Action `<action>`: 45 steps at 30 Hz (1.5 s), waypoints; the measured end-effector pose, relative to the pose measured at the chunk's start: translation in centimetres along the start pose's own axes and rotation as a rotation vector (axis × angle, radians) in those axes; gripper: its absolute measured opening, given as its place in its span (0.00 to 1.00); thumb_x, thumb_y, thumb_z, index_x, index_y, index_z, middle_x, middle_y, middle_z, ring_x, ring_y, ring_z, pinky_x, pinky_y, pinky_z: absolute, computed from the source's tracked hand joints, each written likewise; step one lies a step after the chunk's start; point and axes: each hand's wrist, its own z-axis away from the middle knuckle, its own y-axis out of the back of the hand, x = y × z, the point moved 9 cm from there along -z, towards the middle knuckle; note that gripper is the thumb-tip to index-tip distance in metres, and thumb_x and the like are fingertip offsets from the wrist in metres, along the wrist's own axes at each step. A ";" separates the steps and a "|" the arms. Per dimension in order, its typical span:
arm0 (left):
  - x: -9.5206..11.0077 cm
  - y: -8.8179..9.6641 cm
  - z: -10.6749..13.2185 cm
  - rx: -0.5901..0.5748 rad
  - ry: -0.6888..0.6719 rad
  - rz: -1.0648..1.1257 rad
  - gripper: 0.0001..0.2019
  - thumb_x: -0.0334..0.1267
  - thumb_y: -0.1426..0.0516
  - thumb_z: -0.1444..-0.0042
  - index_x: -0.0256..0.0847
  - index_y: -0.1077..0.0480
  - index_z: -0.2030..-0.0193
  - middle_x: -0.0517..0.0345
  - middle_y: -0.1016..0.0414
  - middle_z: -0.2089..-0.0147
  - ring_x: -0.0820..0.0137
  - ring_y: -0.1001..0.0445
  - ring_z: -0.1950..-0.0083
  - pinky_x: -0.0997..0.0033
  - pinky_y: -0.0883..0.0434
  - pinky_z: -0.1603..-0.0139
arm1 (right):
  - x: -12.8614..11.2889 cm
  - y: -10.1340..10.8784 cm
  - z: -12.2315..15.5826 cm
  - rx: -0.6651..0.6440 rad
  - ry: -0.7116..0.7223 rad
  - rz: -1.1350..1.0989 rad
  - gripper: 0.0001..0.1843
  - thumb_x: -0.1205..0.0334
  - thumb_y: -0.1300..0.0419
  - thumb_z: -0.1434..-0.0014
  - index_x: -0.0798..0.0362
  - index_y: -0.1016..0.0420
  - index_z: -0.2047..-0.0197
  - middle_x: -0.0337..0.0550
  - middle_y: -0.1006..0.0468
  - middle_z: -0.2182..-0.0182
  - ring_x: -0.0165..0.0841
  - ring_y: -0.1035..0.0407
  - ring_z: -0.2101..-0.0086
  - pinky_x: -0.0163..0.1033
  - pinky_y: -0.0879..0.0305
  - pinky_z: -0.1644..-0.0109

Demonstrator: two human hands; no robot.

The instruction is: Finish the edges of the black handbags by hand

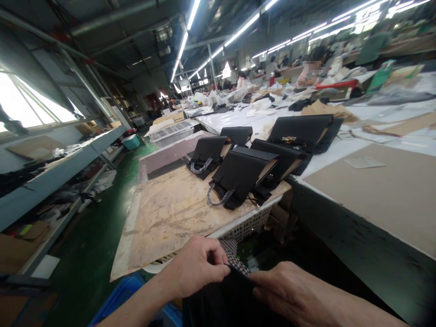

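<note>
Left hand (199, 263): pinches black, flexible fabric-like piece (223, 299) by its edge
Right hand (289, 284): grips same edge
Risk: edge may slip, likely if either pinch loosens

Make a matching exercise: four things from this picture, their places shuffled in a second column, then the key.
Column one
1. Black material
2. Blue bin
3. Teal box
4. Nearest black bag

Column two
A. On the green floor
B. Held by the left hand and right hand
C. On the worn board
D. Partly behind the left forearm

Pairs: 1-B, 2-D, 3-A, 4-C
</note>
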 end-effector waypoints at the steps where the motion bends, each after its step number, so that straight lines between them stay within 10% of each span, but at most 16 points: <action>1: 0.2 0.0 0.1 0.012 -0.005 0.021 0.07 0.33 0.36 0.53 0.38 0.30 0.76 0.58 0.20 0.68 0.70 0.26 0.67 0.73 0.35 0.67 | -0.2 0.0 -0.1 -0.015 0.000 -0.019 0.14 0.66 0.49 0.32 0.45 0.22 0.55 0.36 0.20 0.65 0.30 0.28 0.70 0.32 0.37 0.66; 11: -0.3 -0.3 0.4 0.028 0.040 0.338 0.18 0.27 0.33 0.58 0.40 0.32 0.60 0.61 0.24 0.62 0.70 0.26 0.61 0.74 0.32 0.61 | 0.9 -0.6 -4.7 0.049 0.044 -0.005 0.09 0.68 0.43 0.39 0.52 0.20 0.62 0.38 0.20 0.68 0.35 0.27 0.66 0.34 0.35 0.63; 22: -3.0 0.2 2.4 -0.056 0.160 0.331 0.06 0.35 0.38 0.48 0.37 0.23 0.64 0.62 0.25 0.70 0.71 0.30 0.68 0.74 0.38 0.66 | 1.2 -0.6 -4.9 0.009 0.025 -0.222 0.14 0.63 0.44 0.37 0.47 0.17 0.54 0.35 0.16 0.62 0.37 0.24 0.61 0.35 0.31 0.55; 38: -1.5 0.0 1.2 0.031 0.083 -0.069 0.03 0.34 0.41 0.46 0.41 0.26 0.69 0.68 0.34 0.77 0.74 0.36 0.74 0.75 0.43 0.72 | 3.3 -1.3 -5.8 -0.036 0.013 -0.300 0.13 0.67 0.44 0.37 0.52 0.17 0.55 0.35 0.17 0.62 0.37 0.26 0.59 0.34 0.33 0.56; 45: 1.6 -0.6 1.0 0.022 -0.152 -0.410 0.09 0.31 0.45 0.41 0.43 0.22 0.64 0.61 0.20 0.64 0.68 0.25 0.60 0.73 0.37 0.59 | 3.4 -1.4 -5.9 -0.031 0.047 -0.267 0.14 0.69 0.44 0.37 0.52 0.18 0.55 0.37 0.17 0.59 0.38 0.25 0.56 0.34 0.34 0.52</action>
